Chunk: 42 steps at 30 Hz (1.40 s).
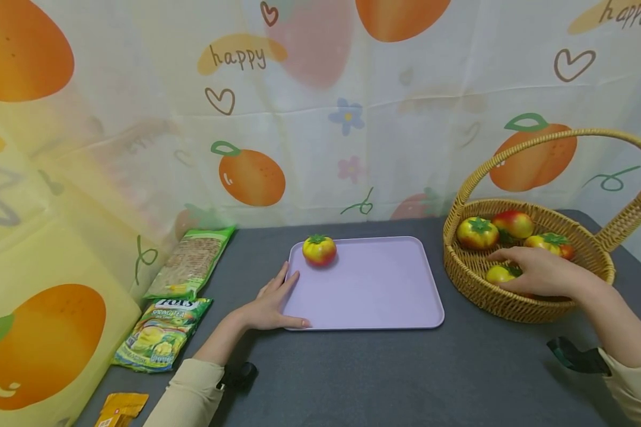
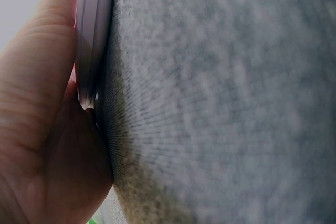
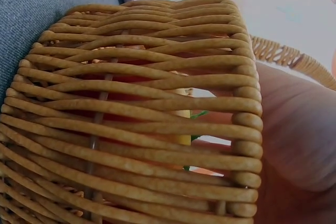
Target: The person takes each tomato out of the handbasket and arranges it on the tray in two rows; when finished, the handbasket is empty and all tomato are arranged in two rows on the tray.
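Note:
A lilac tray [image 1: 374, 284] lies on the dark tabletop with a yellow-red tomato [image 1: 319, 250] near its far left corner. My left hand [image 1: 269, 302] rests on the tray's left edge, fingers spread and fairly straight, thumb along the near-left corner. In the left wrist view, the thumb side of that hand [image 2: 31, 93] lies against the tray rim [image 2: 95, 30]. Inside the wicker basket [image 1: 491, 296], my right hand [image 1: 545, 270] grips a yellow tomato [image 1: 499, 274] with fingers and thumb. The basket wall hides much of this grip in the right wrist view.
Several more tomatoes, among them one with a green top [image 1: 478, 233], lie in the basket under its tall arched handle [image 1: 561, 135]. Along the left stand a green-edged packet [image 1: 192, 264], a FOX'S candy bag [image 1: 162, 335] and an orange packet [image 1: 120, 409]. A printed cloth hangs behind.

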### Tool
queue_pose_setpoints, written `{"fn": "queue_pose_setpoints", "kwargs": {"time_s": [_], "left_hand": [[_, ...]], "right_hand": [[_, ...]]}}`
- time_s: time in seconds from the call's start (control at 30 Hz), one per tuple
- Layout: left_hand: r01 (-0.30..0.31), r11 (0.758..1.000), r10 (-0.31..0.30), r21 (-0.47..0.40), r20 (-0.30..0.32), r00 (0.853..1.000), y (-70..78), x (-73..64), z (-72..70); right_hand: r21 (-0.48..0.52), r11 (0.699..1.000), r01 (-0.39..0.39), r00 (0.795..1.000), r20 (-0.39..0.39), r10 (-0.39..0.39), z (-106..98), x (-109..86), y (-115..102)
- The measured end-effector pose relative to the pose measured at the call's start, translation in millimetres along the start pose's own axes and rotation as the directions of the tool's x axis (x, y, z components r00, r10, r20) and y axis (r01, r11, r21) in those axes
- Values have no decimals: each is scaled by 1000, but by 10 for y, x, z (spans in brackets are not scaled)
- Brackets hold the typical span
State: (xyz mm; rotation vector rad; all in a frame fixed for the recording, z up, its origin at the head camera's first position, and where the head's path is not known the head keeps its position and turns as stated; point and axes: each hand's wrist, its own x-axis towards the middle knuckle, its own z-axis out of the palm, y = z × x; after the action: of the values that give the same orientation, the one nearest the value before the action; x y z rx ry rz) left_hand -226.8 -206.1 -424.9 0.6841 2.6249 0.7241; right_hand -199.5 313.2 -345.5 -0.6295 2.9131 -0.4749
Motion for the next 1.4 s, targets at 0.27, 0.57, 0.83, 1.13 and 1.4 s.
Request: {"fn": "queue_pose_setpoints", "kwargs": {"time_s": [0.27, 0.57, 0.83, 1.13, 1.4], "left_hand": [[3, 1000, -3, 0, -6, 1000, -11, -8, 2], [13, 1000, -13, -3, 2, 1000, -3, -6, -8], [10, 1000, -10, -8, 7, 1000, -12, -2, -8], [12, 1000, -12, 8, 0, 1000, 11, 1, -3], [21, 1000, -21, 1, 10, 1000, 12, -5, -15]], "right_hand": [[-15, 1000, 14, 999, 36, -13, 6, -6, 25], [-16, 999, 40, 999, 6, -40, 40, -4, 27], [-20, 999, 31, 998, -48, -32, 57, -7, 2], [-13, 1000, -11, 990, -139, 9, 73, -2, -43], [43, 997, -58, 976, -207, 66, 60, 5, -117]]}}
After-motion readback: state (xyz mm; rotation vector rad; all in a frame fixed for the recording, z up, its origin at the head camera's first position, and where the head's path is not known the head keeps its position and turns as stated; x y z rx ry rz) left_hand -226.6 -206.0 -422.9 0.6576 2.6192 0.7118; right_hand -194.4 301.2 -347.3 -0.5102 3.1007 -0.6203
